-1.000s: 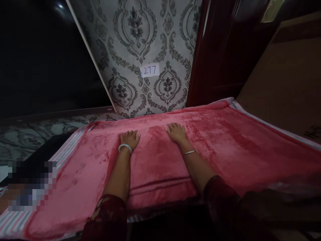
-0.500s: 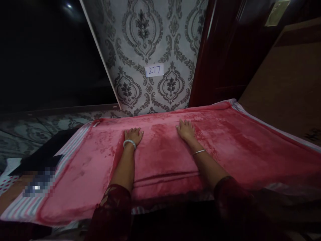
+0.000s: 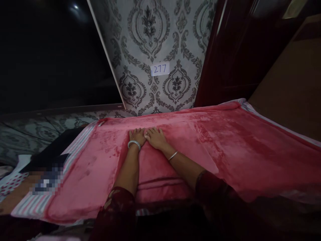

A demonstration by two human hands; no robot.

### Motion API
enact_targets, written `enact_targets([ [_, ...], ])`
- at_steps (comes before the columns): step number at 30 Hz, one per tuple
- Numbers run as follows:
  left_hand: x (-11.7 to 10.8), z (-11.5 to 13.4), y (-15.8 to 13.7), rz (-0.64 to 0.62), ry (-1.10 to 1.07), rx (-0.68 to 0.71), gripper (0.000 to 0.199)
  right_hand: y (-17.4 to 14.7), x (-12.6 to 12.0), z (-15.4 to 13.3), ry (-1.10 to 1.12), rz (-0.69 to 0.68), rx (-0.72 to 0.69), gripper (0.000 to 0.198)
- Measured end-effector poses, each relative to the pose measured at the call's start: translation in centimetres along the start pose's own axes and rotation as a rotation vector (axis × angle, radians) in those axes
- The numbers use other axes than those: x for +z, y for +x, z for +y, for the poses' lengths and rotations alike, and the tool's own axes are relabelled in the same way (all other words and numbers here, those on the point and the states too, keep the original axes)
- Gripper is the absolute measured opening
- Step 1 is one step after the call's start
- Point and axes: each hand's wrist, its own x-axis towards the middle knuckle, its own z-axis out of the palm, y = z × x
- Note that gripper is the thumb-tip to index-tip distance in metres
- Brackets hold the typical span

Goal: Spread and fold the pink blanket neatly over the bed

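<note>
A pinkish-red plush blanket [image 3: 238, 147] is spread over a surface before me. Near its middle lies a flat, folded-looking red plush piece [image 3: 160, 167] with layered folds along its near side; whether it is separate from the blanket, I cannot tell. My left hand [image 3: 137, 135], with a thick pale bangle on the wrist, rests palm down at that piece's far left corner, fingers stretched out. Close beside it, thumbs almost touching, my right hand [image 3: 155, 138] lies flat on the plush with a thin silver bangle on the wrist. Neither hand grips anything.
A striped cloth [image 3: 75, 150] shows under the blanket's left edge. Dark items and a polka-dotted cloth [image 3: 12, 184] lie at the left. Behind stand a large black screen [image 3: 57, 60], patterned wallpaper with a paper label [image 3: 159, 69] reading 277, and a dark red door [image 3: 230, 53].
My right hand has slid left across the plush until it lies beside my left hand. The left hand stays at the same corner. The view has shifted slightly.
</note>
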Motion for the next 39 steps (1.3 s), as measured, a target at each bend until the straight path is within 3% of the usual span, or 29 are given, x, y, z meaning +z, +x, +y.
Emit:
enact_targets([
  [12,0.5,-0.1,0.7,-0.006,-0.034,-0.02,0.06,-3.7,-2.4,11.7,-0.176,0.081,0.358,0.057],
  [19,0.2,0.2,0.5,-0.006,-0.049,-0.021,0.06,-6.6,-2.2,15.0,-0.065,0.055,0.522,0.063],
  [25,-0.5,0.2,0.1,0.045,-0.074,-0.016,0.056,-10.2,-3.5,16.9,-0.04,0.005,0.537,0.06],
  [28,-1.9,1.0,-0.6,0.087,-0.072,-0.047,0.058,-11.1,-4.8,16.9,-0.053,0.052,0.516,0.057],
  [32,-3.1,4.9,-3.7,0.17,-0.075,0.017,0.06,-11.2,-5.1,14.0,-0.092,0.155,0.316,0.053],
  [36,-1.0,10.3,-8.4,0.15,-0.062,0.265,0.061,-12.3,-3.2,9.7,-0.127,0.155,0.234,0.053],
  [39,1.1,12.3,-10.9,0.047,-0.038,0.327,0.061,-13.7,-1.9,8.1,-0.168,0.146,0.258,0.054],
])
